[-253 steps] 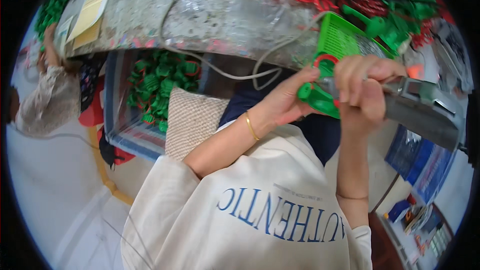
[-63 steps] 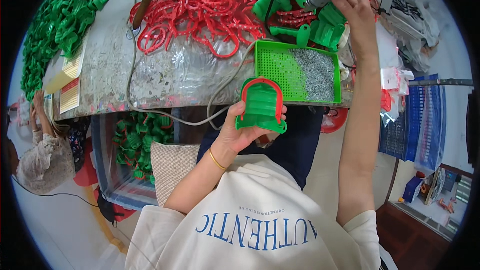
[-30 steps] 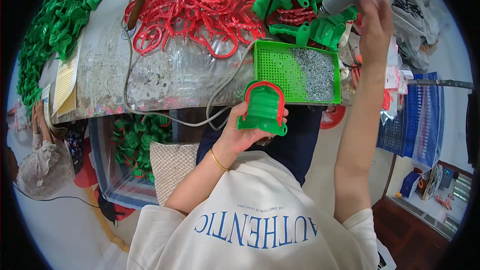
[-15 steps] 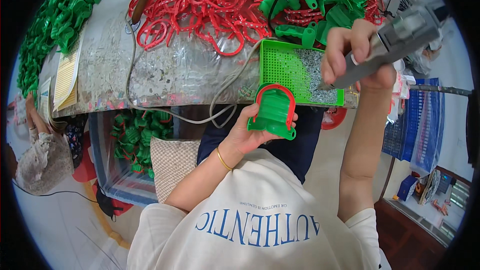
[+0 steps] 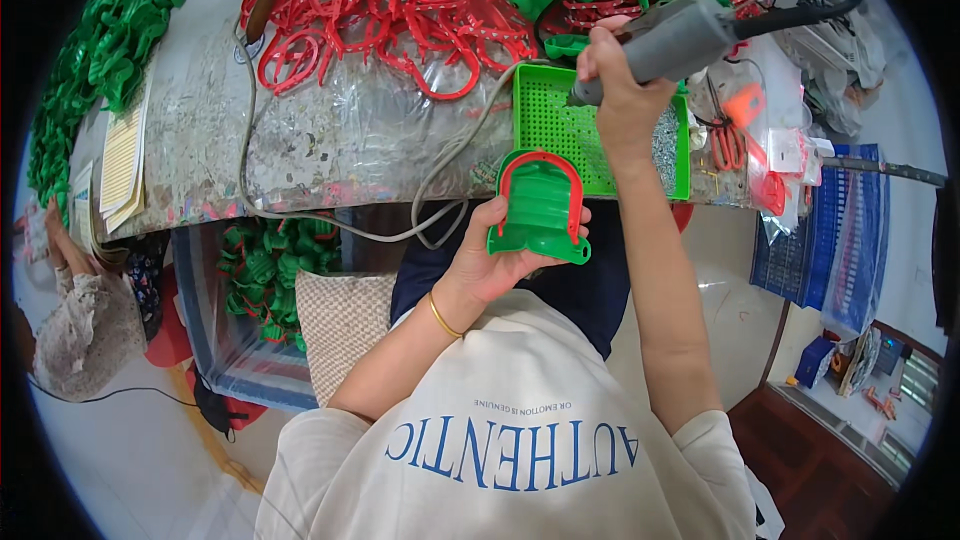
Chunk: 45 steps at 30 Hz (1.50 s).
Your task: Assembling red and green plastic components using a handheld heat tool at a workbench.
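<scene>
My left hand (image 5: 482, 268) grips a green plastic part (image 5: 541, 202) like a curved shell, just in front of the table edge. A red U-shaped strip (image 5: 540, 156) lies against the part's rim. In my right hand (image 5: 630, 105) is a grey electric screwdriver (image 5: 682, 40), its dark tip pointing down to the left over a green perforated tray (image 5: 545, 120). Many tiny silvery screws (image 5: 665, 140) lie at the tray's right side, partly behind my right wrist. The screwdriver's tip is apart from the green part.
Piles of red strips (image 5: 400, 15) and green parts (image 5: 120, 25) cover the table's far side. A grey cable (image 5: 255, 140) loops over the near edge. Scissors (image 5: 727, 145) lie right of the tray. A crate (image 5: 205, 320) with green parts stands below left; another person (image 5: 90, 330) sits far left.
My right hand has moved left with the screwdriver, bringing its tip from the tray's right side to above its middle. The green part in my left hand has barely moved.
</scene>
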Each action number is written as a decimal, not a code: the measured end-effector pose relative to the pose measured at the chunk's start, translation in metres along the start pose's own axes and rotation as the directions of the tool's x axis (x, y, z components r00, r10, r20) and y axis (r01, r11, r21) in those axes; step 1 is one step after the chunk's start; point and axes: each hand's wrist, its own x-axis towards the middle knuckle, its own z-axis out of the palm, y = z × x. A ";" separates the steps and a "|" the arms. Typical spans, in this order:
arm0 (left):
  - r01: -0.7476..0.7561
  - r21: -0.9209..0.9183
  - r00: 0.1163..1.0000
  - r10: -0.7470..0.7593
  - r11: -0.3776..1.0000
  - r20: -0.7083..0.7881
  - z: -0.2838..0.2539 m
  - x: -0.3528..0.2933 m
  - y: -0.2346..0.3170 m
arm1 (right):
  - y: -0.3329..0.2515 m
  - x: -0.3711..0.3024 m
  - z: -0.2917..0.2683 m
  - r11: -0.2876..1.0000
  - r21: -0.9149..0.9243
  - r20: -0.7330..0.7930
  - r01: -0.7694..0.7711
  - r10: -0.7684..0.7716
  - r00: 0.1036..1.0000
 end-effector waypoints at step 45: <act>0.052 0.019 0.998 -0.053 0.998 0.028 -0.004 -0.006 -0.001 | -0.055 0.013 0.010 0.992 0.102 0.005 0.073 -0.074 0.997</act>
